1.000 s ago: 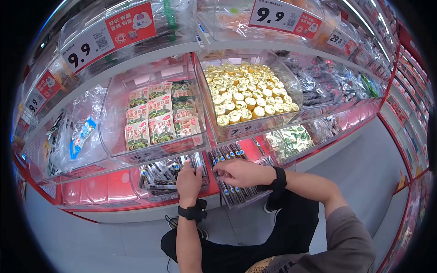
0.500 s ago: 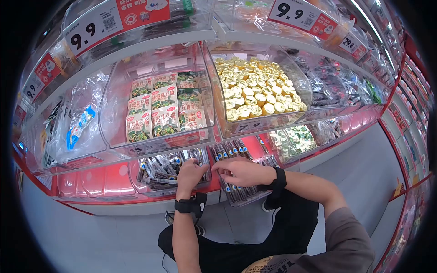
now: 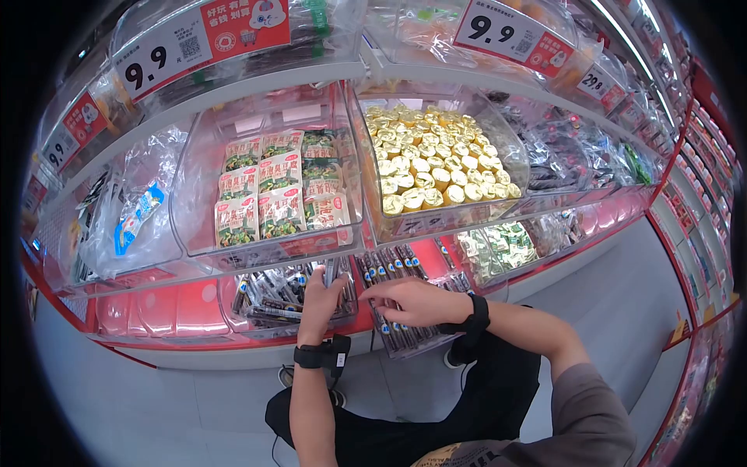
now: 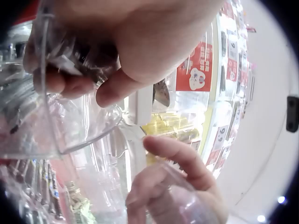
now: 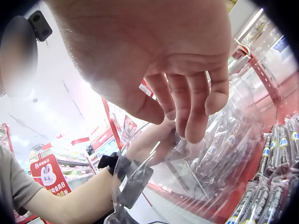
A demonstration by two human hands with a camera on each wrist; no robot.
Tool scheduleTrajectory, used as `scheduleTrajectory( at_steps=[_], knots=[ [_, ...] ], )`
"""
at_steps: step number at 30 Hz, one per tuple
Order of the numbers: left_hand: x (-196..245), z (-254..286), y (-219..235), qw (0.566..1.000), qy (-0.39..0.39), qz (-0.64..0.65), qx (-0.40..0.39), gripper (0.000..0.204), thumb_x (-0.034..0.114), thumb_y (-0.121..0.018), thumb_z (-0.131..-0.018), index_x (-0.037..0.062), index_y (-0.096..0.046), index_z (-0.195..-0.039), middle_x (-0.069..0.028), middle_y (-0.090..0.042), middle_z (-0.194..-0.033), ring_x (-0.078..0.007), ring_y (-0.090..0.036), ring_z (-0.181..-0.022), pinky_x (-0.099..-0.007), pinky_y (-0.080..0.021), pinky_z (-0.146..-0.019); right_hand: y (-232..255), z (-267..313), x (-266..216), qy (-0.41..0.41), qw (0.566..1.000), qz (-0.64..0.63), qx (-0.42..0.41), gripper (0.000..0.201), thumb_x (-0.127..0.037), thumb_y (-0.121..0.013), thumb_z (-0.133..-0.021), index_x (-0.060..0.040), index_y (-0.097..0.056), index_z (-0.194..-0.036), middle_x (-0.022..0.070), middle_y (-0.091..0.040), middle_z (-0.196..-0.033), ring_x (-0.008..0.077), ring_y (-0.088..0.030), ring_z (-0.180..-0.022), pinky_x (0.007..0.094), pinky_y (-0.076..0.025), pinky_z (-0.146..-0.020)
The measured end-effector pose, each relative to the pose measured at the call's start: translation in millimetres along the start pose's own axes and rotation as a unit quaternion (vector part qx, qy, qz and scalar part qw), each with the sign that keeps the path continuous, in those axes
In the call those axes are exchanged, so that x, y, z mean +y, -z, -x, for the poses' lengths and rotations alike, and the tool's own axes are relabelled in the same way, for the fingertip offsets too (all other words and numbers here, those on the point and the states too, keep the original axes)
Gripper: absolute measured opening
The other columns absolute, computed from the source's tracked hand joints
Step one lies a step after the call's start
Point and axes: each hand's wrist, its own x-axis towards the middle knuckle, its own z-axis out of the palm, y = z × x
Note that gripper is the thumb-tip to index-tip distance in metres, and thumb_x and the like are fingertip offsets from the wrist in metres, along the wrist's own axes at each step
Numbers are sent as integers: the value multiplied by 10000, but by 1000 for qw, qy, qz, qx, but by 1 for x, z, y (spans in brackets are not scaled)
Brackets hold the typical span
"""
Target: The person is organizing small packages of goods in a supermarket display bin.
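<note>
On the lowest shelf, my left hand (image 3: 321,289) reaches into a clear bin (image 3: 261,321) of dark stick packets (image 3: 272,294). Its fingers (image 4: 60,80) and thumb curl round a few of those packets just inside the bin's clear wall. One packet (image 3: 332,269) stands up above the hand. My right hand (image 3: 405,300) hovers over the neighbouring tray of dark sticks (image 3: 401,336), fingers stretched left toward the left hand. In the right wrist view its fingers (image 5: 196,116) hang relaxed and hold nothing. The left hand (image 5: 154,144) shows behind them.
Above sit clear bins of green-and-red snack packs (image 3: 268,198) and gold-wrapped sweets (image 3: 428,167). A plastic bag with a blue packet (image 3: 140,218) lies at left. Price tags (image 3: 159,54) hang on the upper shelf. Grey aisle floor (image 3: 622,296) runs to the right.
My left hand has pushed further up into the bin and closed on packets. The right hand has slid slightly left, fingers reaching toward the left hand.
</note>
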Motion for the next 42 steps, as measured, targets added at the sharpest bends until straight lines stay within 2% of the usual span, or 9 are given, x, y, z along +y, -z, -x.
scheduleTrajectory(
  at_steps=[2,6,13,16,22,25,29,35,42],
  knots=[
    [6,7,6,992,7,118,-40,338,178,-599,-848,-54,-503,-1075,-46,-536,-630,-138,-512,-481,-285,-380,-452,1,3,-2,0,1000,-17,8,293,-92,-512,-821,-16,-552,-1101,154,-620,-865,284,-619,-730,384,-478,-677],
    [27,22,28,976,53,105,-186,185,180,-587,-863,16,-505,-888,-17,-513,-577,-102,-472,-455,-265,-352,-426,-3,9,6,23,998,-15,61,262,-108,-545,-847,-13,-578,-1089,111,-633,-856,220,-604,-662,319,-487,-643],
    [43,54,76,935,3,-109,-337,196,185,-589,-872,23,-540,-970,5,-476,-602,-78,-440,-541,-237,-353,-490,13,15,-2,23,998,-38,43,224,-195,-626,-839,-14,-606,-970,96,-655,-782,195,-618,-652,303,-482,-606],
    [46,67,65,924,14,27,-380,248,157,-611,-864,5,-519,-1036,-2,-502,-711,-75,-451,-601,-230,-361,-525,12,13,-10,33,994,-102,7,266,-245,-668,-822,-16,-606,-944,83,-650,-722,165,-616,-635,288,-479,-593],
    [33,65,13,917,-76,199,-336,188,185,-562,-904,22,-511,-982,-12,-523,-771,-85,-478,-666,-229,-393,-606,0,6,-9,-11,972,-216,89,302,-225,-725,-790,-8,-597,-955,53,-638,-696,86,-584,-623,239,-461,-574],
    [31,60,8,915,-72,163,-361,210,206,-550,-911,18,-504,-991,-22,-532,-786,-89,-490,-676,-231,-405,-620,5,6,-6,-8,937,-329,116,311,-159,-700,-816,37,-560,-1013,59,-633,-712,86,-589,-616,238,-472,-571],
    [36,64,2,911,-91,173,-364,220,171,-538,-914,2,-497,-1049,-55,-571,-839,-122,-554,-718,-258,-454,-656,12,7,-7,-50,934,-334,117,255,-109,-695,-822,-5,-545,-1001,-15,-547,-653,40,-522,-556,206,-411,-493],
    [38,64,4,901,-57,208,-378,258,137,-508,-927,-26,-482,-1126,-123,-613,-931,-187,-621,-784,-309,-505,-700,7,9,-13,-61,911,-357,198,277,-161,-698,-821,5,-556,-991,3,-574,-672,40,-527,-588,195,-404,-488],
    [28,62,1,894,-65,222,-383,309,173,-506,-929,-40,-462,-1148,-165,-620,-967,-225,-634,-824,-323,-506,-719,1,8,-6,-25,943,-317,102,286,-145,-683,-829,-8,-576,-1056,15,-601,-760,52,-550,-664,217,-444,-591]
  ],
)
